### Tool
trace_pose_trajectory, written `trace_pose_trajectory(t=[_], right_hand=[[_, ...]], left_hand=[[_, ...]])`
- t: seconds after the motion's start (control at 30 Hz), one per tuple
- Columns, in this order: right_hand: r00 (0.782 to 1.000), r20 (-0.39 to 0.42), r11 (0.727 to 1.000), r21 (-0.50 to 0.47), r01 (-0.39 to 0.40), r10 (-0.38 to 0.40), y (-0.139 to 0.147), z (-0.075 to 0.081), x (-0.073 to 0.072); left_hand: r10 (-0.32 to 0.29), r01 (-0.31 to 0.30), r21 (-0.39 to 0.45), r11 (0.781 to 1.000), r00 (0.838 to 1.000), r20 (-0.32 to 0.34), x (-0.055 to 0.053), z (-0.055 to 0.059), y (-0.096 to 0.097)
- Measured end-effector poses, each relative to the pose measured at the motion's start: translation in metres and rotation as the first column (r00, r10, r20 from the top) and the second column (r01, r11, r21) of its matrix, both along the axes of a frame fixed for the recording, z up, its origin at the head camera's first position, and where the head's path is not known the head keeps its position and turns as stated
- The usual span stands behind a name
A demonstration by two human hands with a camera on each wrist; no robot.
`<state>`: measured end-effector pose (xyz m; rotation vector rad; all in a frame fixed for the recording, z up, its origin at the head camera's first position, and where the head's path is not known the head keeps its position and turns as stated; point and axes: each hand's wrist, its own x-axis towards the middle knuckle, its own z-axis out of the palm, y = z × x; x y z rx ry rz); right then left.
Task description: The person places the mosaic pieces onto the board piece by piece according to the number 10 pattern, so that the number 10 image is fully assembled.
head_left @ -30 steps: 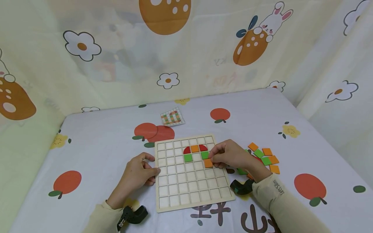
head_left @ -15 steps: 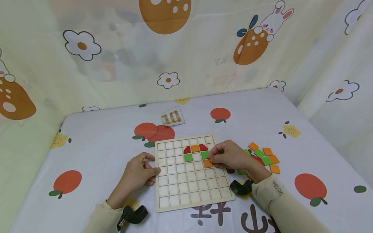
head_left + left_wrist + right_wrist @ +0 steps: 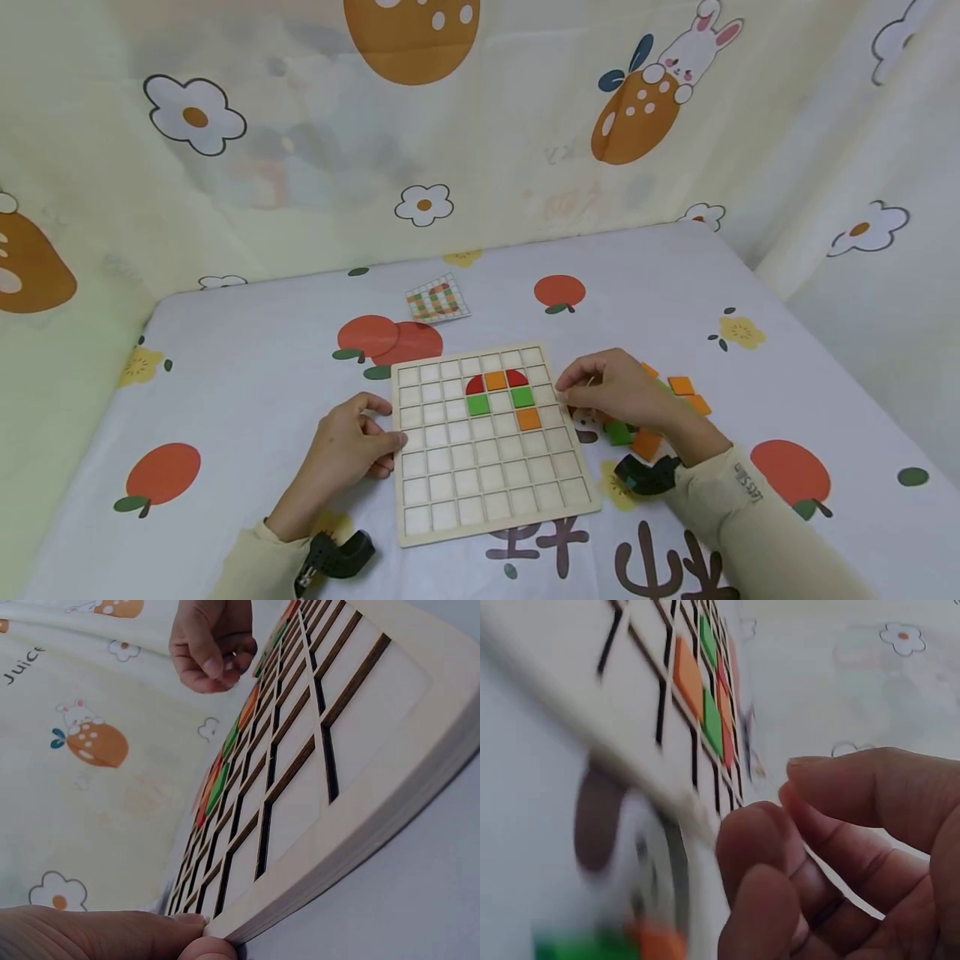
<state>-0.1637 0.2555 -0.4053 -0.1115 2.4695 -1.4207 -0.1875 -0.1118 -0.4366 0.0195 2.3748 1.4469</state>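
Observation:
A square wooden grid board (image 3: 491, 477) lies on the table. Two red curved-edge tiles, one red tile (image 3: 475, 384) at left, flank an orange tile (image 3: 495, 380); below sit two green tiles, including one (image 3: 522, 397) above an orange tile (image 3: 528, 418). At the board's left edge, my left hand (image 3: 348, 440) pinches the rim between thumb (image 3: 142, 935) and finger. My right hand (image 3: 618, 387) hovers just past the right edge, beside the loose tiles. Its fingers (image 3: 754, 836) are loosely bent, with a gap to the thumb and nothing held.
Several loose orange and green tiles, such as a green tile (image 3: 618, 432), lie right of the board, partly hidden by the right hand. A small pattern card (image 3: 437, 299) lies behind the board. The tablecloth (image 3: 262, 367) has printed fruit; a patterned curtain (image 3: 322, 208) hangs behind.
My right hand has let go of the lower orange tile, which stays in its cell, and moved right off the board. The left hand keeps its hold; the head view shifted slightly.

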Motion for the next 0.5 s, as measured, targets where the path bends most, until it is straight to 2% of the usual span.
trace_pose_trajectory(t=[0.13,0.27,0.5], right_hand=[[0.998,0.04,0.991,0.126,0.035,-0.04,0.014,0.008,0.006],[0.996,0.063,0.971,0.236,0.048,-0.064,0.023,0.009,0.013],[0.996,0.012,0.923,0.378,0.074,-0.084,0.029,0.007,0.022]], left_hand=[[0.003,-0.003,-0.004,1.0,1.0,0.004,0.001,0.001,-0.002],[-0.001,0.001,-0.007,1.0,1.0,-0.002,0.0,0.001,-0.001],[-0.008,0.008,-0.011,1.0,1.0,-0.008,0.0,0.001,0.0]])
